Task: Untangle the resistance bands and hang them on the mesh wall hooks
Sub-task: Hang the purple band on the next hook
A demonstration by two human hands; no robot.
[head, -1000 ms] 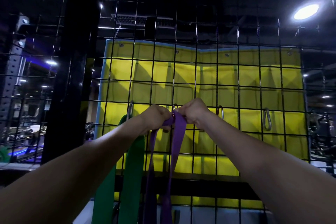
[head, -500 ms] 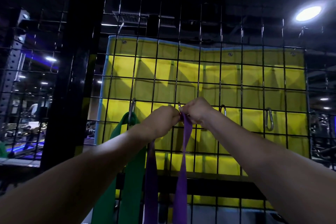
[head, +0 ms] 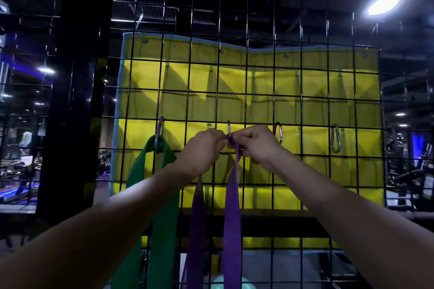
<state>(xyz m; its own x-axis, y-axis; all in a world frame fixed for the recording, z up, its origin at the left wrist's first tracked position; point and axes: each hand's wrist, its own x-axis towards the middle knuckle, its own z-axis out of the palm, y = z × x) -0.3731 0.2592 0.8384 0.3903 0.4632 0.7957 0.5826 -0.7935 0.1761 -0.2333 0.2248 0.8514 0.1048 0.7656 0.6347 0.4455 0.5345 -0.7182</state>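
At mesh wall, middle hook row: entry for the band being hung.

Site: mesh wall [head: 288,82], black wire grid, fronted by nothing; yellow padded panel [head: 312,91] is seen behind it.

Item in hand: purple band [head: 231,206]; its top fold is pinched at the centre carabiner [head: 228,128], and two tails are let hang straight down, side by side, slightly apart.

Long axis: vertical, from the hook downward past the lower frame edge.

Left hand [head: 203,150]: closed on the band's top fold, just left of the hook.

Right hand [head: 254,145]: closed on the same fold, just right of the hook; the two hands are nearly touching.

Nearer hand: neither is clearly favoured; the hook is bracketed between both, just above the knuckles.

Seating: whether the fold is already passed through the carabiner gate cannot be told; the fingers cover it.

Already hung: green band [head: 162,195], looped on the left carabiner [head: 159,130], well left of the hands.

Free hooks: red carabiner [head: 279,132] just right of the right hand; silver carabiner [head: 335,137] farther right.

Judged step: the fold is being worked onto the centre hook; release is not yet made.
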